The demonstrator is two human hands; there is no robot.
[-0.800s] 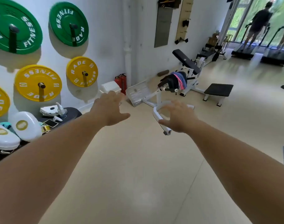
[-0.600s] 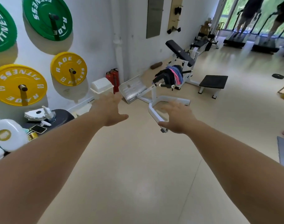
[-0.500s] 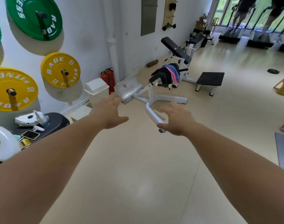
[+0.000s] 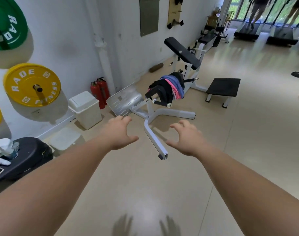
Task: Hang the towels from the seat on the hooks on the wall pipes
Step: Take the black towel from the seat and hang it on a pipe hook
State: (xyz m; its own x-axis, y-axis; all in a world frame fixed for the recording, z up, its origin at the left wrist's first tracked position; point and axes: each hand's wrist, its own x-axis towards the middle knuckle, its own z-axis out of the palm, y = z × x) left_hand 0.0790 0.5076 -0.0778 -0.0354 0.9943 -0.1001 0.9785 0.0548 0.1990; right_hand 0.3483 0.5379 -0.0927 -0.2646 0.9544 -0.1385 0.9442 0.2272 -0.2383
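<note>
Fingers of the left hand are spread and slightly bent. Those of the right hand are loosely hooked. Neither hand holds anything, and both arms are stretched out over bare floor.

The towels are heaped well beyond the fingertips, ahead and a little to the right. They are draped over the black padded seat of a white exercise frame. The step in hand looks like the approach to that heap.

To do it well, I would close in until the pile sits directly under the fingers. I would step clear of the white frame leg, which juts across the floor just below and between the two hands. Then I would take the top layer alone, pinching it at an edge, so that the rest does not slide off the seat.

By count there are two hands, both empty, and one heap of towels. The heap shows black, pink and blue layers, so at least three pieces, though the true number cannot be told from here.

One white wall pipe rises far beyond the left fingers and to their left. No hooks can be made out on it.

Two red fire extinguishers stand at its foot, with one white bin beside them. Three weight plates show on the wall further left, one of them a whole yellow plate.
</note>
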